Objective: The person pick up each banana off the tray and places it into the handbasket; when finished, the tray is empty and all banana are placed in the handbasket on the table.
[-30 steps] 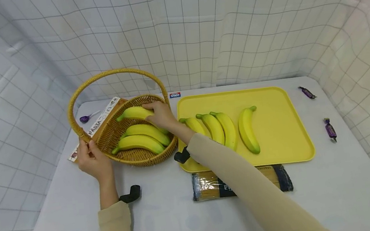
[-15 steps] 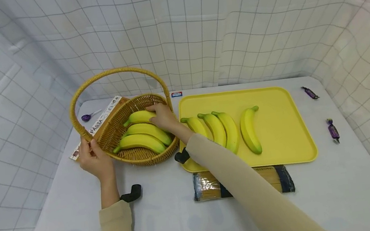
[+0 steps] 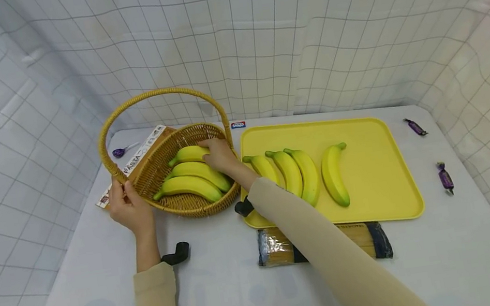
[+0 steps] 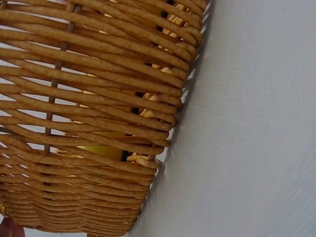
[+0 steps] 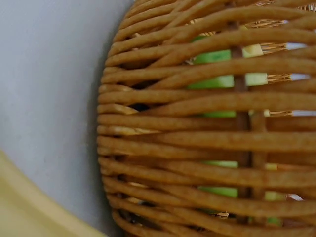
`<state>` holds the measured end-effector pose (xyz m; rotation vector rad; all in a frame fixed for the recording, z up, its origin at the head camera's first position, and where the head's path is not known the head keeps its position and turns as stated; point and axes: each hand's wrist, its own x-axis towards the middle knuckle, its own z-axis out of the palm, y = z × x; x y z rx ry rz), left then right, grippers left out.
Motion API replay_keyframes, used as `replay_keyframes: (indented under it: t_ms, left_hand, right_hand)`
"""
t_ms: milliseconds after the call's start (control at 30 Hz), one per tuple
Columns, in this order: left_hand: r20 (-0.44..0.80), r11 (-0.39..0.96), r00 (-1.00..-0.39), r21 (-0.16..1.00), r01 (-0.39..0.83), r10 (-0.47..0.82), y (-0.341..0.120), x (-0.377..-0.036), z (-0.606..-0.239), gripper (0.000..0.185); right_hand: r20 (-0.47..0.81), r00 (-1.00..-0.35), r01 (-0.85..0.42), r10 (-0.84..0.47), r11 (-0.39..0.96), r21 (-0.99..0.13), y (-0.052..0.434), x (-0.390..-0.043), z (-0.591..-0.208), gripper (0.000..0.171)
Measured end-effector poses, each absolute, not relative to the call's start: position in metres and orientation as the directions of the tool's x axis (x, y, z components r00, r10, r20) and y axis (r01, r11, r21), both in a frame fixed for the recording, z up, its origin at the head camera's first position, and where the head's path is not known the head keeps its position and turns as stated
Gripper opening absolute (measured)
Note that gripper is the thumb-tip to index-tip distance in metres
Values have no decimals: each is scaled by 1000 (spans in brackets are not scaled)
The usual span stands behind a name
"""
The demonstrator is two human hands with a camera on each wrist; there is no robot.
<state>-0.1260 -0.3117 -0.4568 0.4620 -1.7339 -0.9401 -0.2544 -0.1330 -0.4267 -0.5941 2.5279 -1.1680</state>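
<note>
Right hand [image 3: 219, 155] is resting curled fingers on the rearmost banana [image 3: 189, 154] inside the basket [image 3: 196, 209] near the table's back-left corner, left hand [image 3: 126, 207] gripping its rim; light, smooth, bruisable, best held mid-body.

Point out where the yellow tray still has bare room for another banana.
The tray is bare right of the lone banana, out to its right rim, and along its far strip. Its left part is crowded: three bananas side by side, with the right hand and sleeve crossing into the basket.
</note>
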Motion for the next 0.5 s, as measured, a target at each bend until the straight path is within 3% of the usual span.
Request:
replay_keyframes:
  t_ms: [500]
  left_hand:
    - [617, 616, -367, 776, 138, -696, -312, -126, -456, 30]
  right_hand:
    - [-52, -878, -273, -477, 587, -762, -133, -252, -430, 45]
